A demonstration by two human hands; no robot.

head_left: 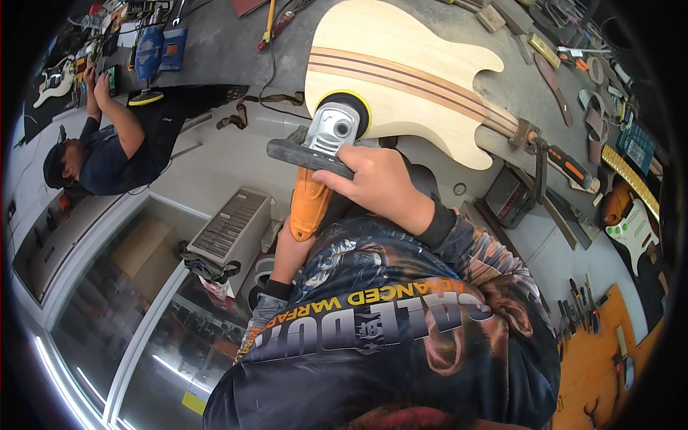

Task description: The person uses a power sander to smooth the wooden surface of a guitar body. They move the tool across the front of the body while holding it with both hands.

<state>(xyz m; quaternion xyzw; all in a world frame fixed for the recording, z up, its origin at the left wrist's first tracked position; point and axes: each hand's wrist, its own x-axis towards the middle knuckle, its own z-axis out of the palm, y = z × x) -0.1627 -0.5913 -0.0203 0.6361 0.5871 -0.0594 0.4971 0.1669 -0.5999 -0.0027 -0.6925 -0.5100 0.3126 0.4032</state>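
A pale wooden guitar body [387, 50] with darker lengthwise stripes lies on the grey bench [265, 72]. An orange and silver power sander [330, 132] rests its round yellow-edged pad against the body's lower left part. My right hand [380, 186] is closed around the sander's black side handle [290, 150], thumb over it. My left hand [290, 240] is on the orange housing [308, 201] from behind and below, its fingers mostly hidden by the tool. An orange-handled bar clamp [566, 161] grips the striped neck section at the bench edge.
A co-worker in dark clothing [107, 161] works at left, both hands raised, near a blue polisher [147, 50]. Sanding pieces [552, 86] and small tools lie at right, beside a sunburst guitar [631, 222]. A grey slotted box [226, 229] stands below the bench at left.
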